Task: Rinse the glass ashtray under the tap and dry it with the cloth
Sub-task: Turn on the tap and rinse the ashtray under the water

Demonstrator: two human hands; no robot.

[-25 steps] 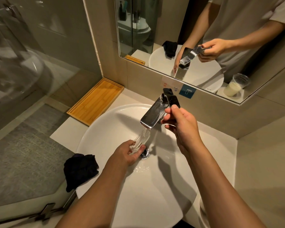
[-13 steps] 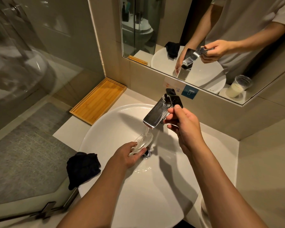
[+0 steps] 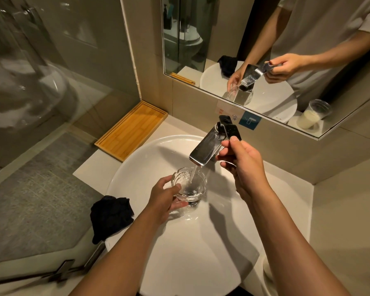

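white counter (image 3: 90,170) bears basin (image 3: 201,242), bamboo tray (image 3: 131,130), dark cloth (image 3: 110,214).

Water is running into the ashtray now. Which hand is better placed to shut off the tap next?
The right hand: its fingers are already on the tap lever. The left hand is busy holding the glass ashtray under the stream over the basin.

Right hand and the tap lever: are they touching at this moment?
Touching. The head view shows the right hand with its thumb tip pressed on the near end of the black tap lever, fingers curled beneath it, while water runs into the glass ashtray.
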